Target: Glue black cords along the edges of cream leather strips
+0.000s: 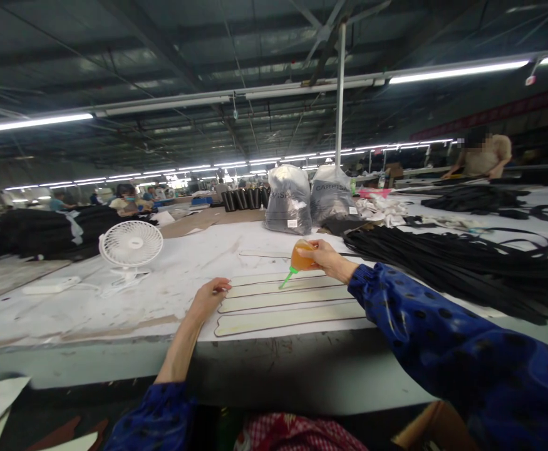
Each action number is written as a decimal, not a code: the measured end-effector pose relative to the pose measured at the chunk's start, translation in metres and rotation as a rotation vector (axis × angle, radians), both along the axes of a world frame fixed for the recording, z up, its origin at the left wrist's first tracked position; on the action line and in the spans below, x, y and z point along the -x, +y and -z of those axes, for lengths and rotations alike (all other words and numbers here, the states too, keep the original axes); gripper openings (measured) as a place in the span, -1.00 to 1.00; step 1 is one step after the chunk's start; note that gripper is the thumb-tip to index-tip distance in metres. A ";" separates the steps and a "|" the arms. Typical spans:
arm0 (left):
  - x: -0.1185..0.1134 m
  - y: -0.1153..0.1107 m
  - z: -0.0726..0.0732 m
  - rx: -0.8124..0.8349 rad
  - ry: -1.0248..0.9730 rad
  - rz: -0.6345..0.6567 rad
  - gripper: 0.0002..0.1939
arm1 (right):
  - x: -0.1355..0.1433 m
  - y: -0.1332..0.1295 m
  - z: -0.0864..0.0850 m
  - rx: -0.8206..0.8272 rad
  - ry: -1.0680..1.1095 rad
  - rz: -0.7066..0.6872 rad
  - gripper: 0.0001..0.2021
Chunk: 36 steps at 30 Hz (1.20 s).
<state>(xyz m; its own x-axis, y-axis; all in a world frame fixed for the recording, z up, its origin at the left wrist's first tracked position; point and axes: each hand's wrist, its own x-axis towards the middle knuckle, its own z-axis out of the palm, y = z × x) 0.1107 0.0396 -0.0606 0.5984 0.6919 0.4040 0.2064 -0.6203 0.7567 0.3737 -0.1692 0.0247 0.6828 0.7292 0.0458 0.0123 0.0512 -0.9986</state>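
Several long pale strips [283, 321] with dark edges and flared left ends lie side by side on the white-covered table [67, 319]. My right hand [326, 258] is wrapped round a squeeze bottle [299, 257] of amber liquid. The bottle is tipped downward, and its green nozzle [287, 279] points at the upper strips, at or just above their surface. At the left ends of these strips is my left hand [211, 295], its fingers bent and closed at one strip's end. My right hand and sleeve hide the strips' right ends.
A white fan [131, 245] and a white power strip [52, 285] stand on the left. Plastic bags [289, 199] sit at the back. A heap of black straps [443, 260] covers the right side. A co-worker [485, 155] bends over a far table.
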 end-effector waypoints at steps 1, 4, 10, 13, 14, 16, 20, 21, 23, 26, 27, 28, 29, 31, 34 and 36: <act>0.000 0.000 0.000 0.001 0.001 0.001 -0.65 | -0.001 -0.003 -0.001 0.000 0.001 0.001 -0.62; 0.001 0.001 0.001 0.002 0.004 0.004 -0.65 | -0.002 -0.013 -0.005 0.002 0.000 0.009 -0.66; 0.001 0.002 0.001 0.011 0.008 0.005 -0.62 | -0.009 -0.034 -0.010 0.011 -0.003 0.073 -0.66; 0.001 0.002 -0.001 0.015 0.026 0.008 -0.62 | -0.016 -0.043 -0.010 0.013 -0.006 0.105 -0.65; 0.001 0.002 -0.002 0.014 0.032 0.011 -0.62 | -0.018 -0.046 -0.010 0.012 -0.008 0.114 -0.66; 0.002 0.002 -0.004 0.012 0.044 0.016 -0.62 | -0.022 -0.052 -0.010 0.007 -0.011 0.134 -0.67; 0.003 0.002 -0.005 0.004 0.057 0.018 -0.63 | -0.029 -0.063 -0.009 0.002 -0.007 0.168 -0.67; 0.003 0.002 -0.004 0.001 0.060 0.016 -0.62 | -0.031 -0.065 -0.009 0.002 -0.005 0.171 -0.67; 0.003 0.003 -0.003 -0.006 0.065 0.014 -0.62 | -0.036 -0.070 -0.009 0.004 -0.003 0.177 -0.67; 0.003 0.005 -0.002 -0.021 0.082 0.022 -0.60 | -0.044 -0.076 -0.007 0.009 -0.004 0.195 -0.66; 0.003 0.005 -0.001 -0.028 0.089 0.026 -0.60 | -0.047 -0.079 -0.006 0.010 -0.005 0.201 -0.66; 0.003 0.005 -0.001 -0.034 0.096 0.030 -0.59 | -0.051 -0.082 -0.005 0.009 -0.007 0.207 -0.66; 0.003 0.005 -0.002 -0.041 0.105 0.035 -0.59 | -0.054 -0.085 -0.004 0.008 -0.009 0.213 -0.66; 0.003 0.005 -0.003 -0.057 0.121 0.043 -0.61 | -0.061 -0.092 -0.003 0.006 -0.012 0.228 -0.66; 0.002 0.006 -0.007 -0.116 0.171 0.068 -0.65 | -0.069 -0.104 -0.003 -0.001 -0.016 0.250 -0.64; 0.002 0.006 -0.010 -0.158 0.224 0.080 -0.65 | -0.073 -0.113 -0.003 -0.006 -0.015 0.264 -0.62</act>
<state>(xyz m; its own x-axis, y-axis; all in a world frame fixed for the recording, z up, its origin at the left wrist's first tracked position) 0.1088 0.0455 -0.0509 0.7355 0.5774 0.3545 0.3031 -0.7483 0.5900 0.4471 -0.2819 0.0274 0.8486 0.5256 0.0606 0.0404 0.0498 -0.9979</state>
